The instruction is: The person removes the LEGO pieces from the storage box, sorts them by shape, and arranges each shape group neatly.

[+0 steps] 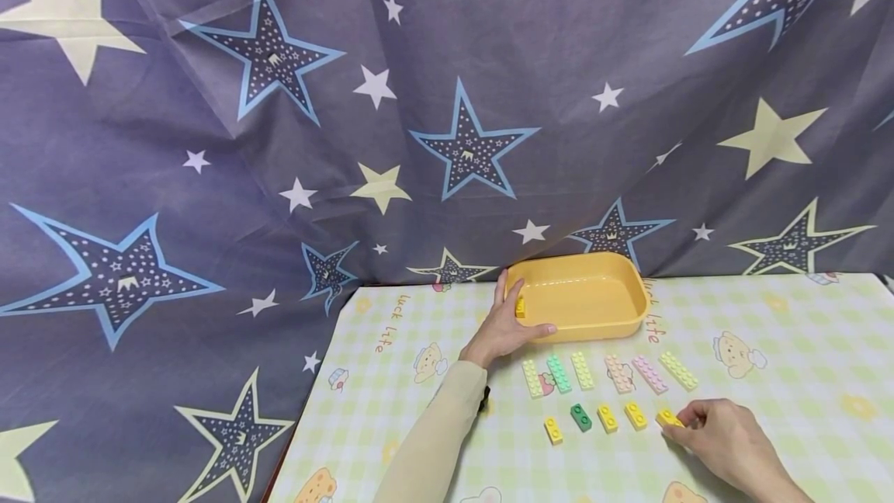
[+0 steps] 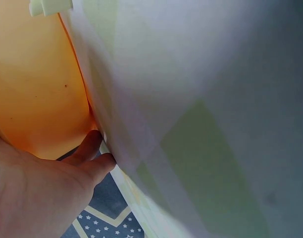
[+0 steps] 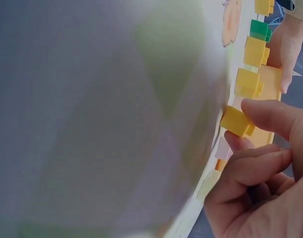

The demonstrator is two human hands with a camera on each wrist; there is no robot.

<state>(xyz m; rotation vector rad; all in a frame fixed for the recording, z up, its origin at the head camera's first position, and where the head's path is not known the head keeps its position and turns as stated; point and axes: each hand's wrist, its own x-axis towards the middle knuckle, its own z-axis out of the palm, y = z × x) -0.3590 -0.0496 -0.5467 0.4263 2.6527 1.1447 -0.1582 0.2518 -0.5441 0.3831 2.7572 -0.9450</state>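
My left hand (image 1: 504,324) holds the left end of a yellow plastic tray (image 1: 632,309), thumb along the front rim and fingers at the left wall. Inside, against that wall, sits a small yellow building block (image 1: 520,307). My right hand (image 1: 729,441) pinches another yellow block (image 3: 234,121) between thumb and finger, at the right end of the front row. To its left in that row are a yellow block (image 1: 635,415), a second yellow block (image 1: 607,418), a dark green block (image 1: 581,417) and a tilted-looking yellow block (image 1: 553,431).
Between that row and the tray lies a back row of longer blocks: pale yellow (image 1: 532,379), mint green (image 1: 559,373), pale yellow (image 1: 582,371), peach (image 1: 618,373), pink (image 1: 650,374) and pale yellow (image 1: 678,371). A checked cloth (image 1: 803,425) covers the table; a star-patterned curtain (image 1: 391,138) hangs behind.
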